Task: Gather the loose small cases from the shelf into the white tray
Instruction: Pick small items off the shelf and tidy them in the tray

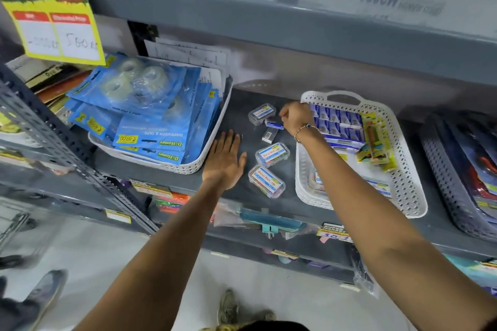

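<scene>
Left of white tray (pixel 304 185): three clear cases (pixel 272 154) plus small boxes (pixel 274 124) loose on shelf (pixel 236 115). Right hand (pixel 295 115) curled, grip unclear; left hand (pixel 224 160) spread flat. Risk: forearm sweeping cases off edge.

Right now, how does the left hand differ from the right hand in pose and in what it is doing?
The left hand lies flat, palm down, fingers spread on the bare shelf; the right hand is curled, its fingertips pinched near a small blue box. The left hand sits beside the tray of tape packs; the right hand is at the white tray's edge. The right wrist wears a beaded bracelet; the left wrist is bare. Both reach over the same shelf.
</scene>
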Tool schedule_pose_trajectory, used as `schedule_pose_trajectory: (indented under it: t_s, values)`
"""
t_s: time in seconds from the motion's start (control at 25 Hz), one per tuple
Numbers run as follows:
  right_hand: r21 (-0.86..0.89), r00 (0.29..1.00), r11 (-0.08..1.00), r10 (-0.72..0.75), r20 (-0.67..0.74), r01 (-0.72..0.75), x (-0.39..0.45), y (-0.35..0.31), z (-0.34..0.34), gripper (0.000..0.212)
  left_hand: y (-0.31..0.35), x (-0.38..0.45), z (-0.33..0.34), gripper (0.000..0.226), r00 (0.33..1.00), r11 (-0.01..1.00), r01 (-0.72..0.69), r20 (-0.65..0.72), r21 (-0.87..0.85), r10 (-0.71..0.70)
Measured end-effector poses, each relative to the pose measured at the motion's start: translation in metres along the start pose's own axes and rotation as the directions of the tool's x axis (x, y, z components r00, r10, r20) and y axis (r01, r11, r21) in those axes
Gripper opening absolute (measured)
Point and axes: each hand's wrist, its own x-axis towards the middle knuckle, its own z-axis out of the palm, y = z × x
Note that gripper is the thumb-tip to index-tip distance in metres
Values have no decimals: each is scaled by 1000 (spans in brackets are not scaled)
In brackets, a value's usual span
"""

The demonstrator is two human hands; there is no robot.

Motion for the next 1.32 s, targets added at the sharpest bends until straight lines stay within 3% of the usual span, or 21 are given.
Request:
schedule_pose_trajectory:
  t_s: [0.2, 0.56, 0.76, 0.88, 1.04, 1.16, 1.24, 1.32]
  values:
    - [-139, 982, 990, 12, 186, 15, 12, -12, 23, 36, 0, 2, 0, 63, 999, 999, 33, 18, -6, -33]
    - [-198, 976, 979, -7, 217, 51, 18, -12, 25, 46, -1, 3, 1, 64, 1000, 999, 27, 15, -31, -26]
    - [54, 998, 997, -55, 26, 54, 10, -1, 1, 35, -1, 1, 2, 63, 1000, 1000, 4, -26, -14, -4]
    - [314, 989, 948, 89, -114, -50, -2, 20, -19, 28, -3, 0, 4, 63, 999, 1000, -14, -32, -15, 14]
    - [624, 926, 752, 359, -117, -213, -19, 66, -47, 7, -4, 2, 6, 62, 999, 999, -30, -17, -24, 30]
    - [854, 842, 454, 539, -35, -254, -34, 104, -59, 38, -5, 4, 7, 60, 1000, 999, -27, -9, -23, 27]
    - [865, 784, 404, 621, -21, -297, -46, 120, -60, 41, -6, 4, 8, 60, 1000, 1000, -26, -12, -15, 26]
    - [833, 756, 440, 654, -42, -334, -53, 129, -57, 34, -6, 4, 8, 60, 999, 1000, -27, -24, -13, 27]
